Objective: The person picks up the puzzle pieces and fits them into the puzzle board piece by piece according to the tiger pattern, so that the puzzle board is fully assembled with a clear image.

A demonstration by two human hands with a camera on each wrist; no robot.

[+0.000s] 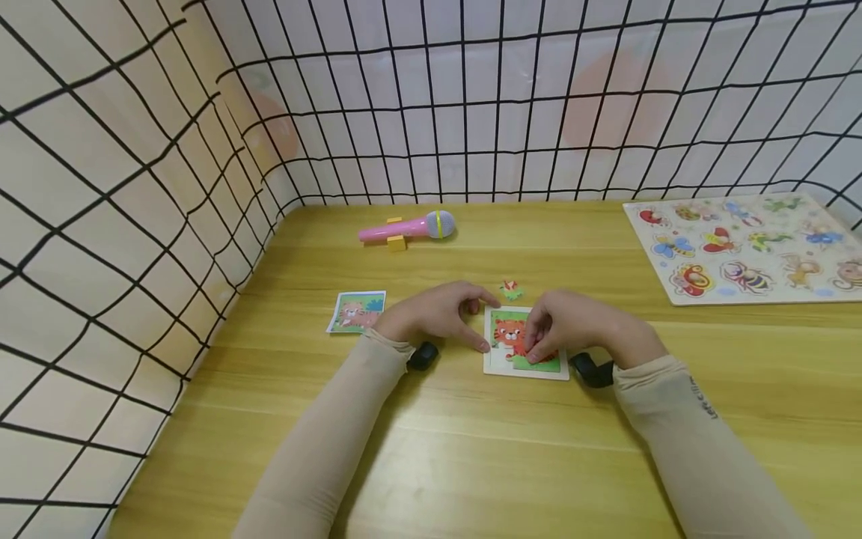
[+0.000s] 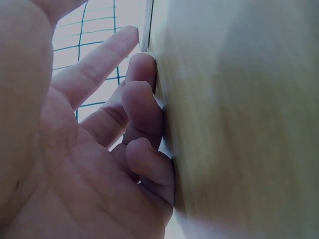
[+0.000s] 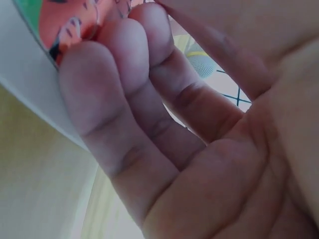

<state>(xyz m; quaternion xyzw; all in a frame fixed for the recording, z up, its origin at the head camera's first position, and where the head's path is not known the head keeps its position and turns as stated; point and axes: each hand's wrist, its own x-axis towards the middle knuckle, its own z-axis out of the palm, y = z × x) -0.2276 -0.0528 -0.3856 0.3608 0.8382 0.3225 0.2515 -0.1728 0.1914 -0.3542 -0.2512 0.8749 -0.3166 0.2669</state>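
Note:
A small jigsaw board with a white border and an orange tiger picture lies on the table. My left hand is at its left side, with index fingertip by the top left corner and thumb tip at the left edge. Its other fingers curl against the tabletop in the left wrist view. My right hand is over the board's right part and pinches a green-edged puzzle piece at the lower right. Its fingertips rest on the picture. Beyond the board lies a loose puzzle piece, green and red.
A picture card with a pink animal lies left of my left hand. Farther back is a pink toy microphone on yellow supports. A pegboard with insect pictures lies at the far right. Black wire mesh borders the table's back and left.

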